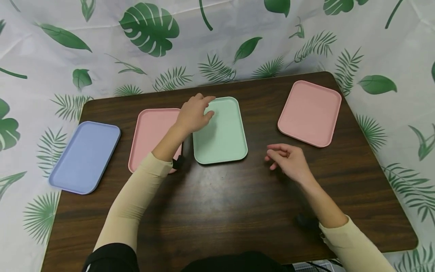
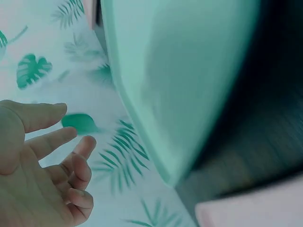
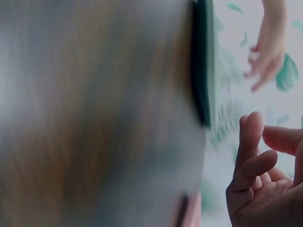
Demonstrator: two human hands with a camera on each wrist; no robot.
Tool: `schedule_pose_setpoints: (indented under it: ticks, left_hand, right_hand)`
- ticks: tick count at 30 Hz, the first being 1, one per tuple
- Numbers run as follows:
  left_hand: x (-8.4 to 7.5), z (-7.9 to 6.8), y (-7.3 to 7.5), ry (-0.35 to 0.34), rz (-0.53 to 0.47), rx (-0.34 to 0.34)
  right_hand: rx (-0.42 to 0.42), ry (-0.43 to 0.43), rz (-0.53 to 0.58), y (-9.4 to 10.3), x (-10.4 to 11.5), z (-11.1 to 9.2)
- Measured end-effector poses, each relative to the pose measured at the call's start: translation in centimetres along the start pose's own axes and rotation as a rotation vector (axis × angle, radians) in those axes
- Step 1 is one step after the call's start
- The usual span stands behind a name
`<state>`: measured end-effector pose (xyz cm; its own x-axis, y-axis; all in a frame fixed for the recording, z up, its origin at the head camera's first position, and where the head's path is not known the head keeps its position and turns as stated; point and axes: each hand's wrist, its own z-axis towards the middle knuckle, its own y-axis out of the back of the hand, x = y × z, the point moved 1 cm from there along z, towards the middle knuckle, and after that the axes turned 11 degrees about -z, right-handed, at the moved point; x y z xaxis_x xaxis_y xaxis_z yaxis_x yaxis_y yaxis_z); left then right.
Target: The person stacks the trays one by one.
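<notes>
Above the upper left part of a mint-green tray (image 1: 222,138) hovers my left hand (image 1: 194,114), its fingers loosely spread with nothing in them. The left wrist view shows that hand (image 2: 45,161) relaxed beside the green tray (image 2: 189,71), apart from it. My right hand (image 1: 289,160) hangs over the table between the green tray and the right pink tray (image 1: 310,113). Its fingers are loosely bent, and the right wrist view shows the thumb near the index finger of this hand (image 3: 270,175), holding nothing.
A second pink tray (image 1: 153,130) lies left of the green one, partly covered by my left forearm. Farther left, a blue tray (image 1: 86,156) overhangs the edge of the dark wooden table (image 1: 217,211). A leaf-patterned cloth (image 1: 108,41) hangs behind.
</notes>
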<state>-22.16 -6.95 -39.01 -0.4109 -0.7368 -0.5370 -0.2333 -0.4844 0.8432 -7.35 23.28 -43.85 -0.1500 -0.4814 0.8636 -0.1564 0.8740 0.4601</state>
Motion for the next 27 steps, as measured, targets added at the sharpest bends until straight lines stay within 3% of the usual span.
schedule_pose_setpoints:
  ticks: [5,10,17,21,27]
  left_hand:
    - [-2.4,0.3,-0.4,-0.072,0.047,-0.007]
    - [-5.2,0.6,-1.5,-0.143,0.083,-0.021]
    - [-10.0,1.1,-4.6,-0.204,0.212,0.005]
    - [-12.3,1.9,-6.5,-0.16,0.226,0.091]
    - [-14.2,3.3,-9.1,-0.028,0.155,0.228]
  right_hand:
    - [-0.164,0.005,-0.014,4.9,-0.7,0.6]
    - [-0.306,-0.085,-0.109,10.1,-2.1,1.4]
    - [-0.392,-0.165,-0.2,15.8,-4.7,3.2]
    - [-0.399,-0.212,-0.354,17.9,-5.7,4.7]
    - [-0.311,-0.313,-0.56,20.2,-6.4,6.7]
